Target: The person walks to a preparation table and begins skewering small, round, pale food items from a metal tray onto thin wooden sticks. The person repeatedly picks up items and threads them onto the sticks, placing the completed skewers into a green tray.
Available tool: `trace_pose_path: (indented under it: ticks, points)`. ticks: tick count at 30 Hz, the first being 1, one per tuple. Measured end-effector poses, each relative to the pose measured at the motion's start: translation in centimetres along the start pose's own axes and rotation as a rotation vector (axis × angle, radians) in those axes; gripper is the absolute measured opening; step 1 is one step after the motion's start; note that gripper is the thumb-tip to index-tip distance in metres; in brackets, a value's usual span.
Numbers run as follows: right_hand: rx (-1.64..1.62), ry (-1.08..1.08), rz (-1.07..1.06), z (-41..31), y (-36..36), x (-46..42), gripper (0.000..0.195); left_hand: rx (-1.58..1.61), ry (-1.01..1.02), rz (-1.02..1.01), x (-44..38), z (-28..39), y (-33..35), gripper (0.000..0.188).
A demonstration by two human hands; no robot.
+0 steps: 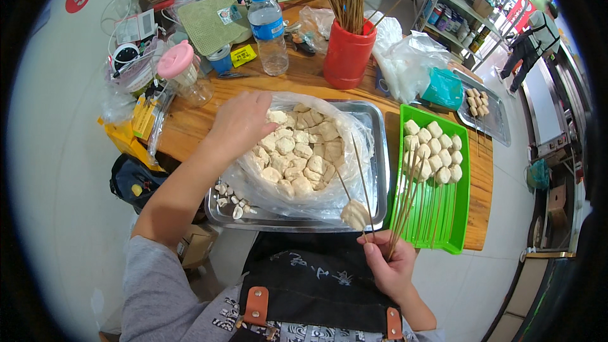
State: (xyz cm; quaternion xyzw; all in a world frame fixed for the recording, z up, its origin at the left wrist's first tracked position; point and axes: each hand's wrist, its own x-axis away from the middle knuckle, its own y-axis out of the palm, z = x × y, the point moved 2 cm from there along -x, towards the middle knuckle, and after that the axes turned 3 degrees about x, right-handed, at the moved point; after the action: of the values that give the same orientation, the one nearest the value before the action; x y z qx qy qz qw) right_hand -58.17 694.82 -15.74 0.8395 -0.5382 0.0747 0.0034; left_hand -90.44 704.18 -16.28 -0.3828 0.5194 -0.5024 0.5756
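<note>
My left hand (pixel 242 126) reaches over the far left rim of a clear plastic bag (pixel 354 152), close to a pale piece; its fingertips are partly hidden. The bag lies spread wide on a metal tray (pixel 380 118), full of pale, lumpy food pieces (pixel 301 152). Low at the front right, my right hand (pixel 392 261) grips several thin wooden skewers (pixel 403 204), which fan upward. One pale piece (pixel 355 214) is threaded on a skewer leaning left from this hand. Beside it, a green plastic tray (pixel 464 199) holds rows of skewered pale pieces (pixel 433 151).
Small whitish scraps (pixel 232 199) lie on the metal tray's left corner. A red container of skewers (pixel 350 54), a water bottle (pixel 268 31) and a pink-lidded jar (pixel 183 73) stand behind. Another metal tray (pixel 489 109) overhangs the right edge. A person (pixel 532 47) stands far right.
</note>
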Motion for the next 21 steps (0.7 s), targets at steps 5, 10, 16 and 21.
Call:
trace_pose_path:
  ticks: [5,10,16,21]
  points:
    - [-0.009,0.005,-0.016,0.6,-0.4,0.2,0.013,0.045,0.034,-0.037,-0.3,-0.7,-0.1,0.029]
    - [0.01,-0.02,-0.013,0.4,-0.2,0.0,0.018,-0.053,0.067,-0.017,-0.2,-0.3,-0.4,0.025]
    - [0.059,-0.046,-0.042,0.6,-0.3,0.0,0.02,-0.052,0.054,0.041,-0.3,-0.4,-0.7,0.027]
    - [0.055,-0.024,-0.039,0.8,-0.4,0.0,0.02,0.913,-0.313,-0.021,0.1,-0.4,-1.5,0.029]
